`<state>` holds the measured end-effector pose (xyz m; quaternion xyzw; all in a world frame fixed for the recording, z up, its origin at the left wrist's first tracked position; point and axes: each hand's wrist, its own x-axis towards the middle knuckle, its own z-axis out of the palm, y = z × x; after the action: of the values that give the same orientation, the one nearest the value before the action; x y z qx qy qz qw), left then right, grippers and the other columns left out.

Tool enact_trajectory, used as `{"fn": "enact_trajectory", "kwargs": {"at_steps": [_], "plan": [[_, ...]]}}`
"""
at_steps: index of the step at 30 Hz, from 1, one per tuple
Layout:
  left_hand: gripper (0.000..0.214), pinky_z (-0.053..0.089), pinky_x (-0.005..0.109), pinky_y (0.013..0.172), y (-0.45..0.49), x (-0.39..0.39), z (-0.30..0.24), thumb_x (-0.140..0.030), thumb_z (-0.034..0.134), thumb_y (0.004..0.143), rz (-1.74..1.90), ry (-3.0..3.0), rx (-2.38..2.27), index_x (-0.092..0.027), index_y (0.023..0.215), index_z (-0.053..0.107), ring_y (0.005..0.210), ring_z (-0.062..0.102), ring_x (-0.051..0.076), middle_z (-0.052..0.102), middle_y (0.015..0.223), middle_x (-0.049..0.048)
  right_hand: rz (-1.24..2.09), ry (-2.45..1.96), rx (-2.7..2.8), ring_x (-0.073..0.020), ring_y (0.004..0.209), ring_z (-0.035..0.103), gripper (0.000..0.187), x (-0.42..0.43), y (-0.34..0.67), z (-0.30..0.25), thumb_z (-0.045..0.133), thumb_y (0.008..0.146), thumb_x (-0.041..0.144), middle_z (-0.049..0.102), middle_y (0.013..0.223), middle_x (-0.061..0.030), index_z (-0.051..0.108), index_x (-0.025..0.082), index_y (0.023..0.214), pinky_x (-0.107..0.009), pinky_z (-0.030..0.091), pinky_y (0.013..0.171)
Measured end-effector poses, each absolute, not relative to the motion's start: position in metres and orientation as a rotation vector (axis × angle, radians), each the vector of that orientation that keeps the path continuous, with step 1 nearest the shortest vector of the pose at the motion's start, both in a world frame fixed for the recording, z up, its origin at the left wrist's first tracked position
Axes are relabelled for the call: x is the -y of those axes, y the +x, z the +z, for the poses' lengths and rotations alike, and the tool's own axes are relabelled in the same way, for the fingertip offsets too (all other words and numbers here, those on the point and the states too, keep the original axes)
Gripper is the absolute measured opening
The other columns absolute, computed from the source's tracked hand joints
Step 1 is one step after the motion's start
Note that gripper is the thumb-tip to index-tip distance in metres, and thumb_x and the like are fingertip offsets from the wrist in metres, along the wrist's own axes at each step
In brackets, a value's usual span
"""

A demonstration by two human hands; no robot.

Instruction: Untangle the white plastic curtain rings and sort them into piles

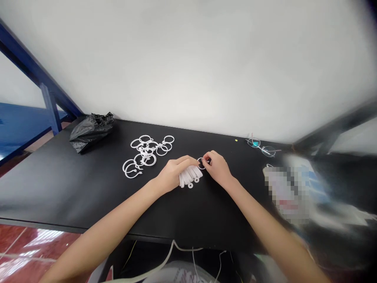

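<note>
Left hand (173,175) covers white strips (191,175); ring (201,163) blurry.

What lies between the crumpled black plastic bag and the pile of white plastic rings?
Nothing: in the head view, only bare black tabletop separates the crumpled black plastic bag from the pile of white plastic rings.

Table (59,188): bag (91,129) rear L, loose rings (147,153) to its R. At ctr, L hand (173,173) and R hand (218,168) meet on a small ring (202,163), strip stack (191,177) under L hand. Glasses (261,146) rear R.
</note>
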<state>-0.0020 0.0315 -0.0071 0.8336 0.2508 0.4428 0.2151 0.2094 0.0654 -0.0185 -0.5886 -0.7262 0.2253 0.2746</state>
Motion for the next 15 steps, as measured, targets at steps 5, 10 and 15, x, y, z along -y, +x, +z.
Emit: {"fn": "enact_trajectory", "kwargs": {"at_steps": [5,10,15], "plan": [[0.026,0.054,0.031,0.083,-0.002,-0.036,-0.007,-0.009,0.05,0.093,1.306,2.437,-0.652,-0.018,0.115,0.059,0.102,0.065,0.019,0.066,0.114,0.0123,1.031,-1.449,1.742,-0.0134,0.051,0.056,0.031,-0.055,0.218,-0.009,0.064,0.082,0.048,0.063,0.065,-0.0016,0.064,0.017,0.08,-0.026,0.042,0.044],[0.02,0.05,0.033,0.074,0.001,-0.038,-0.002,-0.012,0.05,0.093,1.219,2.524,-0.752,-0.018,0.107,0.063,0.086,0.061,0.019,0.066,0.097,0.0099,1.265,-1.383,1.421,-0.0124,0.046,0.054,0.044,-0.049,0.225,-0.007,0.077,0.067,0.055,0.06,0.058,0.0009,0.05,0.021,0.07,-0.022,0.036,0.037],[0.026,0.047,0.026,0.066,0.003,-0.036,-0.001,-0.004,0.038,0.091,0.954,2.455,-0.738,-0.015,0.093,0.061,0.075,0.058,0.015,0.062,0.087,0.0077,0.868,-1.495,1.809,-0.0106,0.047,0.052,0.031,-0.048,0.229,-0.009,0.072,0.077,0.042,0.061,0.066,-0.0008,0.054,0.019,0.066,-0.027,0.043,0.049]]}}
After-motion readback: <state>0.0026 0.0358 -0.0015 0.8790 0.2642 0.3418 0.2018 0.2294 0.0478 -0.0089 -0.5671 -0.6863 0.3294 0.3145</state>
